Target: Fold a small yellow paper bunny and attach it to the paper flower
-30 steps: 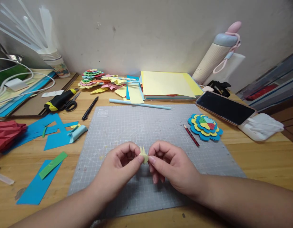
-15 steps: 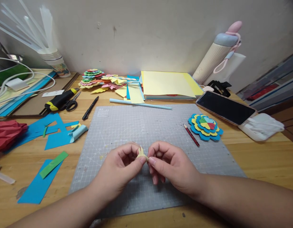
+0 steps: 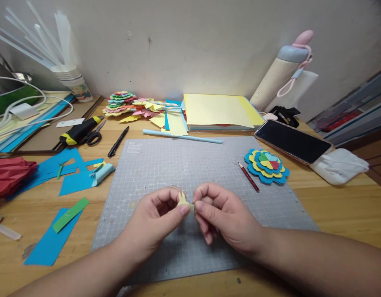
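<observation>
Between my two hands is a small pale yellow strip of paper (image 3: 183, 200), rolled or folded, with cut slits standing up along its top. My left hand (image 3: 164, 208) pinches its rolled part between thumb and fingers. With thumb and forefinger, my right hand (image 3: 215, 211) grips the thin free end at the right. Both hands are over the grey cutting mat (image 3: 165, 165). A layered paper flower (image 3: 267, 166) in blue, yellow, green and red lies on the mat's right side, with a dark red pencil (image 3: 248, 177) beside it.
A light blue paper tube (image 3: 182, 136) lies along the mat's far edge. Leftward are a black pen (image 3: 118, 141), scissors (image 3: 94, 135), a box cutter (image 3: 81, 130) and blue paper scraps (image 3: 51, 241). A phone (image 3: 292, 141) rests at right, near a bottle (image 3: 275, 70).
My right hand has shifted very slightly right, its lower fingers a little lower. Both hands still hold the yellow paper strip. The view has tilted slightly.
</observation>
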The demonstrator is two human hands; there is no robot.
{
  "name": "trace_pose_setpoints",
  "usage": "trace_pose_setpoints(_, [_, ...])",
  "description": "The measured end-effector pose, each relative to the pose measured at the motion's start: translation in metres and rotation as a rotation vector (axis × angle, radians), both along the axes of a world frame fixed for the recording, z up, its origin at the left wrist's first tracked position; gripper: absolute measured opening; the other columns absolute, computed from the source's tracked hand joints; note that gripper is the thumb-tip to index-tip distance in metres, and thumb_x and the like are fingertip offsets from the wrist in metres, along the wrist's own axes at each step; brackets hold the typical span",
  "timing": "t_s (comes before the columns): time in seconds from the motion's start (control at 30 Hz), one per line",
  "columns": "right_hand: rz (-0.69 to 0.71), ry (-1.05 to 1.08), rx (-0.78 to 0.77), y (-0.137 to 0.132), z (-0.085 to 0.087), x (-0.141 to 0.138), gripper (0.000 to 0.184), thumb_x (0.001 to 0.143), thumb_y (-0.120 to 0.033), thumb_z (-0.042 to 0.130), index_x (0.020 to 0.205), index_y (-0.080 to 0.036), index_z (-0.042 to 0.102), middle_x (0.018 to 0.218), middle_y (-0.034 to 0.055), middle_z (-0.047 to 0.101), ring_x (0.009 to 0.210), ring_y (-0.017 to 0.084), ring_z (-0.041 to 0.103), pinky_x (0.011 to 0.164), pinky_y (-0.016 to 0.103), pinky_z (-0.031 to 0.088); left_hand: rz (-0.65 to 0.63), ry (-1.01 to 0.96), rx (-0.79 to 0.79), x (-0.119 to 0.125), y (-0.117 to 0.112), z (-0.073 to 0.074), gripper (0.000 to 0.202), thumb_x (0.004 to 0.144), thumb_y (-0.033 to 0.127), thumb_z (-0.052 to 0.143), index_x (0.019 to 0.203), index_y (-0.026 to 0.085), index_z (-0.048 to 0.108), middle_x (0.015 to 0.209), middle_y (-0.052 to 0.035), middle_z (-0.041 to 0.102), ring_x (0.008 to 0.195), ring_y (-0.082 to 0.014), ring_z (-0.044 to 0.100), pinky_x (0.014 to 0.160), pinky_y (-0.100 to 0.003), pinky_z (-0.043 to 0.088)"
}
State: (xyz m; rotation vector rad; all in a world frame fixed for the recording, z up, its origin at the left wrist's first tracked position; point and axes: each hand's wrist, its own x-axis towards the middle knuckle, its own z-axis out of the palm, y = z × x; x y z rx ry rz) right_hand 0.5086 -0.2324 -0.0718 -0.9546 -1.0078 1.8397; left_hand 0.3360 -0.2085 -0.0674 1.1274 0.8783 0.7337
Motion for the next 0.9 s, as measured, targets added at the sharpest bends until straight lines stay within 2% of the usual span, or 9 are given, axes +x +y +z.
trace_pose_setpoints(0.1, [-0.175, -0.147, 0.102, -0.004, 0.002, -0.001, 0.019, 0.086, -0.038, 0.063, 0.087, -0.019, 0.06, 0.054, -0.0059, 0.056, 0.043, 0.006, 0.049, 0.042, 0.017, 0.041, 0.103, 0.085, 0.092, 0.001, -0.001, 0.005, 0.024, 0.079, 0.032, 0.066, 0.065, 0.018, 0.052, 0.068, 0.003, 0.048, 0.064, -0.0109, 0.042, 0.059, -0.023, 0.036])
trace_pose_setpoints(0.17, [-0.207, -0.234, 0.141, -0.009, 0.004, -0.001, 0.019, 0.088, -0.036, 0.06, 0.091, -0.019, 0.066, 0.053, -0.0045, 0.057, 0.043, 0.007, 0.05, 0.043, 0.019, 0.042, 0.134, 0.109, 0.147, 0.001, -0.001, 0.008, 0.023, 0.078, 0.03, 0.065, 0.063, 0.019, 0.052, 0.067, 0.0026, 0.049, 0.065, -0.0116, 0.044, 0.059, -0.023, 0.038])
trace_pose_setpoints(0.33, [-0.198, -0.326, 0.205, -0.017, 0.004, -0.002, 0.023, 0.09, -0.034, 0.057, 0.099, -0.02, 0.073, 0.054, -0.0023, 0.061, 0.044, 0.008, 0.053, 0.044, 0.02, 0.045, 0.16, 0.131, 0.212, 0.003, -0.003, 0.008, 0.02, 0.078, 0.026, 0.064, 0.064, 0.019, 0.052, 0.068, 0.0027, 0.051, 0.064, -0.0111, 0.047, 0.059, -0.023, 0.04])
trace_pose_setpoints(0.57, [-0.199, -0.342, 0.231, -0.019, 0.003, -0.002, 0.025, 0.091, -0.031, 0.056, 0.107, -0.022, 0.073, 0.054, -0.0024, 0.062, 0.045, 0.007, 0.054, 0.045, 0.017, 0.047, 0.169, 0.142, 0.256, 0.001, -0.005, 0.006, 0.018, 0.078, 0.024, 0.064, 0.064, 0.019, 0.053, 0.067, 0.003, 0.052, 0.063, -0.0103, 0.048, 0.058, -0.021, 0.041])
trace_pose_setpoints(0.9, [-0.175, -0.283, 0.226, -0.017, 0.004, -0.002, 0.023, 0.091, -0.028, 0.055, 0.104, -0.021, 0.074, 0.052, -0.0038, 0.059, 0.045, 0.005, 0.053, 0.045, 0.015, 0.047, 0.12, 0.145, 0.264, 0.003, -0.003, 0.009, 0.017, 0.078, 0.025, 0.063, 0.065, 0.019, 0.055, 0.068, 0.0028, 0.053, 0.062, -0.0095, 0.048, 0.057, -0.02, 0.041])
